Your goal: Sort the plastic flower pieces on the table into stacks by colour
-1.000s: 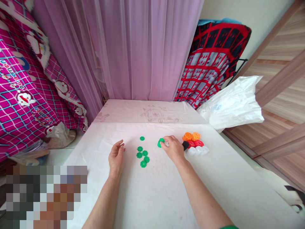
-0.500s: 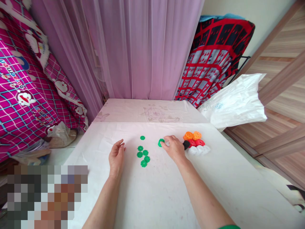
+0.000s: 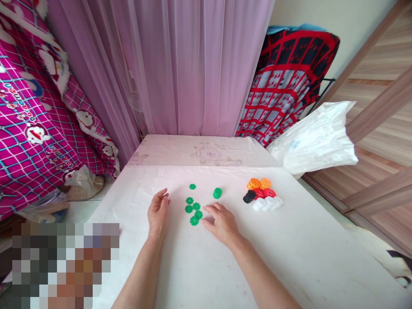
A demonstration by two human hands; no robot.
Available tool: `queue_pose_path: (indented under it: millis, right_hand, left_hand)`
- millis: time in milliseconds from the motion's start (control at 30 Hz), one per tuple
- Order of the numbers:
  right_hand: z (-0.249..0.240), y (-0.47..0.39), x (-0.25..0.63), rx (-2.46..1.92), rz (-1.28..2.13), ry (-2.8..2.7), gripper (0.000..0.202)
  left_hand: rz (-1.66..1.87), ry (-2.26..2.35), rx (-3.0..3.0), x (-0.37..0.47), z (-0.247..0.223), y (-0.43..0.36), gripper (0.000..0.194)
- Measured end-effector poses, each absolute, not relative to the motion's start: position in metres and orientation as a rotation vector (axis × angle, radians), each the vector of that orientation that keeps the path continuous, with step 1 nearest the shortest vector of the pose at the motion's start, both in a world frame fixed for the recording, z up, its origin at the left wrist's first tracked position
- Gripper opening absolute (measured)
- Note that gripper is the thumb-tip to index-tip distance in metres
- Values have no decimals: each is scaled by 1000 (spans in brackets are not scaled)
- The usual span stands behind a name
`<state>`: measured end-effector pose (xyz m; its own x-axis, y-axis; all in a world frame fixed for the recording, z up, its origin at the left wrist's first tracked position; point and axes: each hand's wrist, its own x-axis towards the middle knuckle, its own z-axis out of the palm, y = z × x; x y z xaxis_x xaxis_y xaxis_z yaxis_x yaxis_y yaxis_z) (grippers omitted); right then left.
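Note:
Several flat green scalloped pieces (image 3: 189, 209) lie in a loose group on the white tabletop (image 3: 206, 266), with a single green piece (image 3: 192, 186) farther back. To their right stands a small green stack (image 3: 217, 193). My right hand (image 3: 222, 223) is just right of the loose group, thumb and fingers apart, fingertips close to the nearest green piece, nothing held. On the left side, my left hand (image 3: 158, 211) rests on its edge, fingers slightly curled and apart, holding nothing.
At the right sit orange pieces (image 3: 253, 184), red pieces (image 3: 269, 192), a black piece (image 3: 249, 197) and white pieces (image 3: 267, 204). A white plastic bag (image 3: 317, 139) stands past the table's right edge. A purple curtain (image 3: 199, 68) hangs behind.
My right hand has let go of the green stack and moved left and nearer, beside the loose green pieces. The stack stays in place. My left hand has hardly moved.

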<state>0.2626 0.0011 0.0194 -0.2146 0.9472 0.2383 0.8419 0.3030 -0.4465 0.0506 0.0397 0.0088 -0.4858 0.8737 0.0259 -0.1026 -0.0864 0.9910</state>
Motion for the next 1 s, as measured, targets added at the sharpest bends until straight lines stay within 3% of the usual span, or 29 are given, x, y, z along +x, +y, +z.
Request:
queue_pose_path:
  millis: [267, 633, 1000]
  right_hand:
    - [29, 7, 249, -1630, 404, -2166, 23]
    - [10, 9, 255, -1547, 160, -2030, 11]
    - [38, 62, 307, -1848, 7, -1823, 15]
  left_hand:
    - [1675, 1438, 856, 51, 9, 41, 28]
    - [1674, 1456, 863, 51, 8, 41, 30]
    - [1680, 1438, 850, 52, 10, 40, 28]
